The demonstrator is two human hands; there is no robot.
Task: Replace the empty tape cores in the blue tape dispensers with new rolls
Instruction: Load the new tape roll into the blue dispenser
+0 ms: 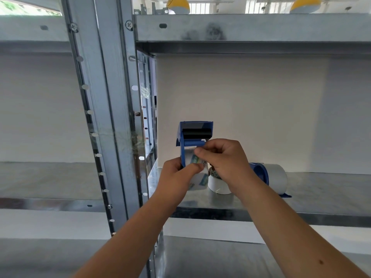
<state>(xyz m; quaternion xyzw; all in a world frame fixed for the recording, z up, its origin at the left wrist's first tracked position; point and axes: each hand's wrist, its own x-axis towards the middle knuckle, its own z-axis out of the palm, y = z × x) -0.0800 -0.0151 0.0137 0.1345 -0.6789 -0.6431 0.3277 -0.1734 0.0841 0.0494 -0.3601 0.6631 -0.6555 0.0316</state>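
Note:
I hold a blue tape dispenser (193,135) upright above the metal shelf (321,189), its black roller at the top. A tape roll (197,177) with a printed label sits in it. My left hand (176,175) grips the dispenser and roll from the left. My right hand (222,157) pinches the tape end at the top of the roll, just under the roller. A second blue dispenser (269,177) loaded with a roll lies on the shelf behind my right wrist. A loose tape roll (217,185) stands on the shelf between them, partly hidden by my hands.
A grey metal upright (112,117) with holes stands to the left of my hands. The shelf above (241,29) overhangs the workspace. A white wall backs the shelf. A lower shelf (210,257) lies beneath my forearms.

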